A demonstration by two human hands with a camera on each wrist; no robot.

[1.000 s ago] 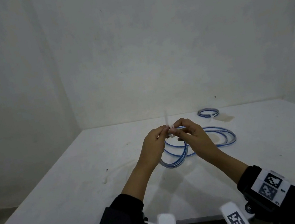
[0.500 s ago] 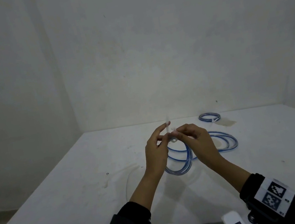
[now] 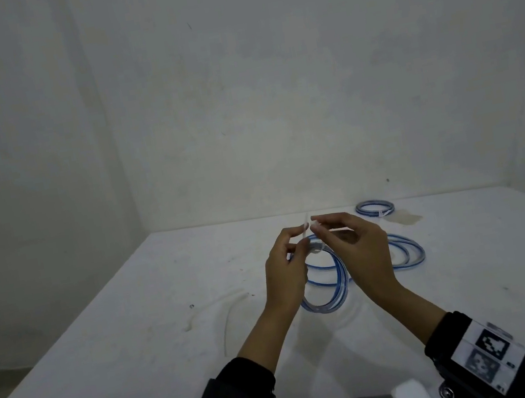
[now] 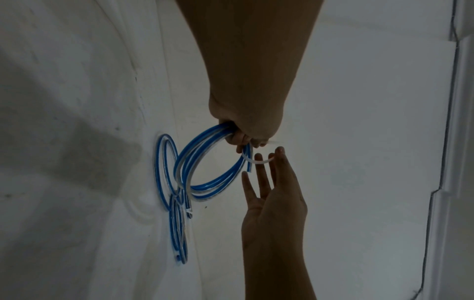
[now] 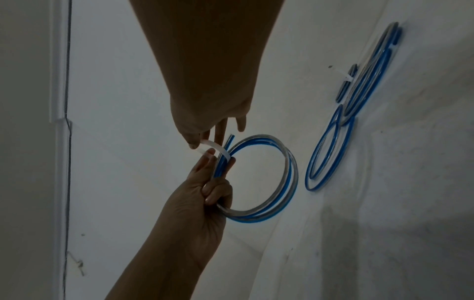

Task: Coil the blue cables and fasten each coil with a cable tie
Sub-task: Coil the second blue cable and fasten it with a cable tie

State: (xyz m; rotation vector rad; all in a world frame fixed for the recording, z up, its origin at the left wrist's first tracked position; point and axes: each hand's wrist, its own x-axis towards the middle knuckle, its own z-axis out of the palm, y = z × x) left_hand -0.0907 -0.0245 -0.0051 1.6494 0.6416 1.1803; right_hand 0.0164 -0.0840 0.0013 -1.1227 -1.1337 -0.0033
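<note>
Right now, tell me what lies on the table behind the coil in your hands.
Behind the held coil, a loose blue cable lies on the table; farther back, a tied coil. The right hand hides part.

The left hand (image 5: 202, 194) gripped a blue cable coil (image 5: 282, 182), while the right hand (image 5: 205, 113) pinched a white cable tie (image 5: 214, 148) looped over it. Two more coils (image 5: 333, 142) lay farther right.

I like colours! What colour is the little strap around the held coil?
White cable tie; the right wrist view shows it best.
</note>
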